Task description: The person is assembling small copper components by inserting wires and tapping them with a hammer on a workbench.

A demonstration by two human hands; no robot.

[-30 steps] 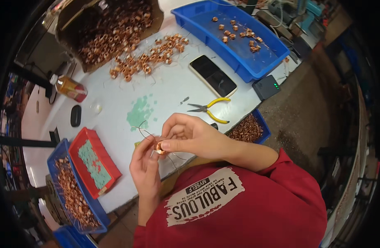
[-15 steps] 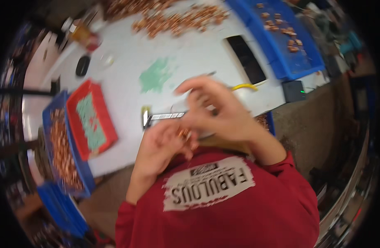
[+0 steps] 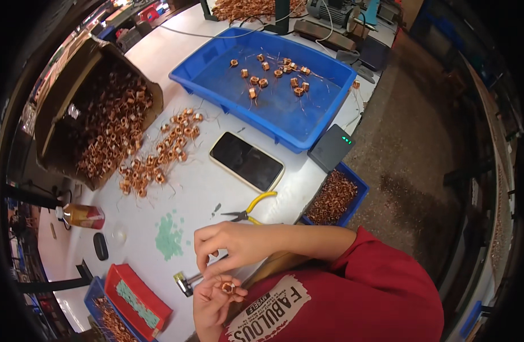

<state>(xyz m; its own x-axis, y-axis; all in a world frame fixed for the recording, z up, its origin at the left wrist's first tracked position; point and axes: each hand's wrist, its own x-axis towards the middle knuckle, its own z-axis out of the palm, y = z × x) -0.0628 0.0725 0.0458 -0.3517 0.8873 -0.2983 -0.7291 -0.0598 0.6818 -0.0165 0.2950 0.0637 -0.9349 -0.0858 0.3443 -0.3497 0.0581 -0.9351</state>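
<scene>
In my left hand (image 3: 211, 302) is a small copper wire coil (image 3: 229, 288), held by the fingertips near my shirt front. My right hand (image 3: 236, 246) hovers just above it, thumb and index finger drawn together in a pinch; whatever is between them is too small to make out. Beside my hands lies a small hammer (image 3: 184, 284) with a metal head and a yellowish face, its handle partly hidden under my fingers. Pliers with yellow handles (image 3: 254, 208) rest past my right hand. Small green pieces (image 3: 169, 236) are scattered to the left.
A blue tray (image 3: 262, 122) with several coils is at the back. Piled coils (image 3: 159, 157) spill from a cardboard box (image 3: 51, 128). A phone (image 3: 247, 161), a black box (image 3: 331, 147), a blue bin of copper bits (image 3: 361, 196), a red tray (image 3: 159, 302) and a bottle (image 3: 85, 216) surround the workspace.
The view has turned to the right, bringing the blue tray and cardboard box into fuller sight. My right hand has lowered over my left, its fingers closer together. The coil stays in my left hand.
</scene>
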